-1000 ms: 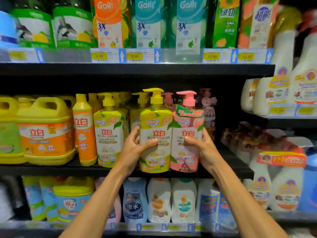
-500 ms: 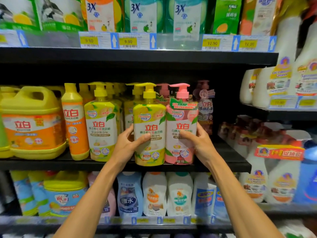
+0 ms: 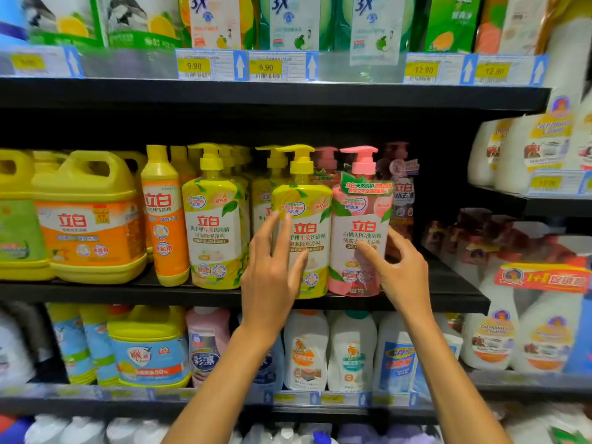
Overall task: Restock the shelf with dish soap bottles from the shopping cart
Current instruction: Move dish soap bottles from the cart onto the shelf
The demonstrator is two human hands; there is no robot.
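Observation:
A yellow pump bottle of dish soap [image 3: 309, 219] and a pink pump bottle [image 3: 362, 216] stand side by side at the front edge of the black middle shelf [image 3: 416, 302]. My left hand [image 3: 272, 270] is in front of the yellow bottle, fingers spread, fingertips resting lightly on its label. Over the pink bottle's lower right side hovers my right hand [image 3: 398, 270], fingers apart, thumb just touching the label. Neither hand is closed around a bottle. More yellow and pink pump bottles stand in rows behind them.
Another yellow pump bottle [image 3: 216, 219], an orange squeeze bottle [image 3: 165, 219] and large yellow jugs [image 3: 89, 219] fill the shelf to the left. The upper shelf [image 3: 275, 94] with price tags hangs close above the pumps. A dark gap [image 3: 442, 200] lies right of the pink bottle.
Both hands have let go of the two bottles and drawn back slightly, fingers now spread. The bottles stay standing on the shelf edge. The camera has tilted a little lower.

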